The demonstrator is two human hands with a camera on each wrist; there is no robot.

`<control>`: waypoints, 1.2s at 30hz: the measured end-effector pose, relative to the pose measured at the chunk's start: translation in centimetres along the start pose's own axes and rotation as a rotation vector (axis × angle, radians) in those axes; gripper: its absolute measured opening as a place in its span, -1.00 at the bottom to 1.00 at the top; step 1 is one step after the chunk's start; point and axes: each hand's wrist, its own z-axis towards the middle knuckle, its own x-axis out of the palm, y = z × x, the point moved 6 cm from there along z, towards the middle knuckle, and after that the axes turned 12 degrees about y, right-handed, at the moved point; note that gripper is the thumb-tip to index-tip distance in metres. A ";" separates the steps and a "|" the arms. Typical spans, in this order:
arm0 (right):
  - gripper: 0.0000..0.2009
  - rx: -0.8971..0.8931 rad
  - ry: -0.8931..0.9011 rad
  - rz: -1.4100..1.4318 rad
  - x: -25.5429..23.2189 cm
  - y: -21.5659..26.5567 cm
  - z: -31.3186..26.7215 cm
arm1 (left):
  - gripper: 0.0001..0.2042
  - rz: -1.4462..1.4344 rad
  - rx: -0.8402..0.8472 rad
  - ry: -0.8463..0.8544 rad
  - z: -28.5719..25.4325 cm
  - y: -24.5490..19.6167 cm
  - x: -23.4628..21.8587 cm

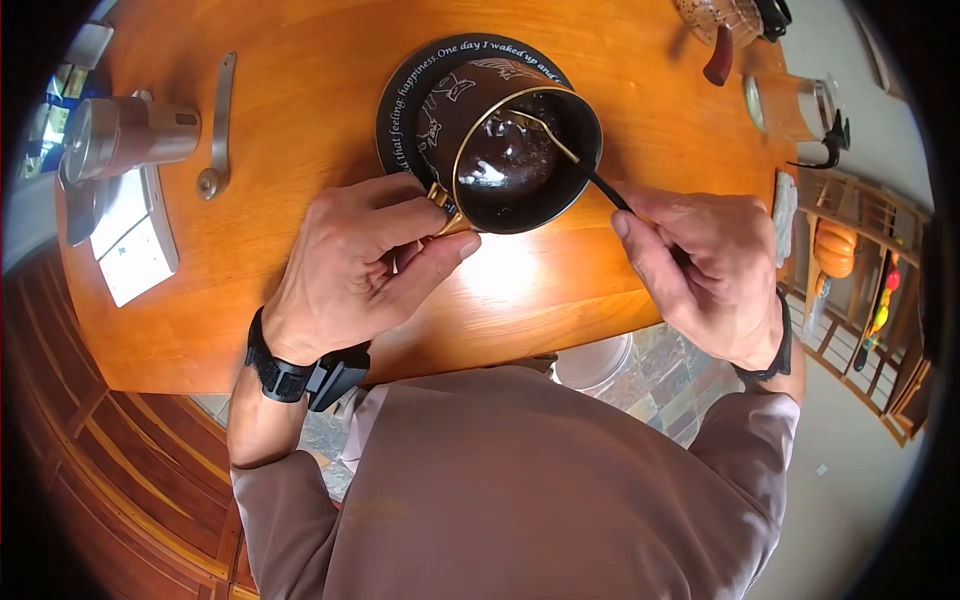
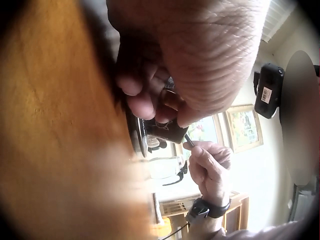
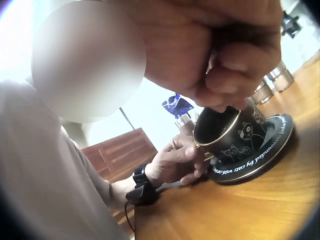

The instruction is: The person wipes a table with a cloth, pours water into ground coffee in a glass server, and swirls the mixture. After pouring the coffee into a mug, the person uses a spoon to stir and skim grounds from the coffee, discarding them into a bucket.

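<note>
A black cup with a gold rim and white cat drawings tilts toward the person over a black saucer with white lettering. Dark liquid with small bubbles shows inside. My left hand pinches the cup's gold handle. My right hand grips the black handle of a spoon, whose gold end is inside the cup. In the right wrist view the cup leans over the saucer, with the left hand at its handle. The left wrist view shows the right hand holding the dark spoon handle.
On the wooden table, a metal grinder, its crank and a white-screened device lie at the left. A glass vessel and a clear jar stand at the back right. A wooden rack is beyond the right edge.
</note>
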 end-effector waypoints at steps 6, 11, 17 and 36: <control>-0.76 -0.157 -0.056 -0.377 0.0 1.7 -0.2 | -0.84 0.027 -0.032 -0.018 -0.1 -0.3 0.2; -0.68 -0.162 0.077 -0.592 0.4 2.3 -0.8 | -0.85 0.106 -0.021 0.007 -0.2 -0.7 0.5; -0.77 -0.110 0.155 -0.477 1.2 3.4 -1.1 | -0.88 0.066 -0.015 -0.044 -0.3 -1.1 1.0; -0.89 0.173 0.105 0.275 0.6 1.3 1.1 | -0.88 0.039 0.013 -0.041 -0.2 -1.2 0.8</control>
